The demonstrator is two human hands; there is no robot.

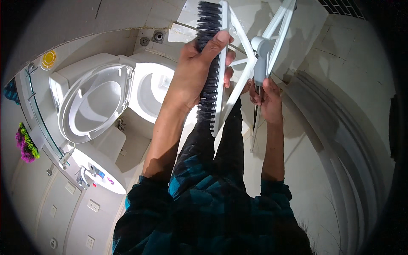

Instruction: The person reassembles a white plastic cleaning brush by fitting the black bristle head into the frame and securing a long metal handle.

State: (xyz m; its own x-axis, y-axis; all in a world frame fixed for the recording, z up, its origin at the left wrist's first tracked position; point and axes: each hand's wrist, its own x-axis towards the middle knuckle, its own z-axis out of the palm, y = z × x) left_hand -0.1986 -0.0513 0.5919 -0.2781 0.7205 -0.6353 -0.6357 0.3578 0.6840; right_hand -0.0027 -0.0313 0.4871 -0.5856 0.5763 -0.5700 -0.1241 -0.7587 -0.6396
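A long-handled floor scrub brush is in both my hands, its head raised in front of me. Black bristles (208, 25) run along one edge of its white triangular frame (244, 38). My left hand (191, 72) grips the bristle bar, thumb across it and fingertips showing on the far side. A grey joint (262, 63) links the frame to a second white frame part (280, 34) on the right. Just below this joint, my right hand (270, 100) is closed round the top of the thin metal handle (255, 121), which runs down toward the floor.
On the left are a toilet with its lid raised (93, 102), a washbasin (114, 174) with a tap, and a glass shelf (40, 112). A drain (158, 36) lies in the floor ahead. A grey shower curtain (340, 127) hangs to the right.
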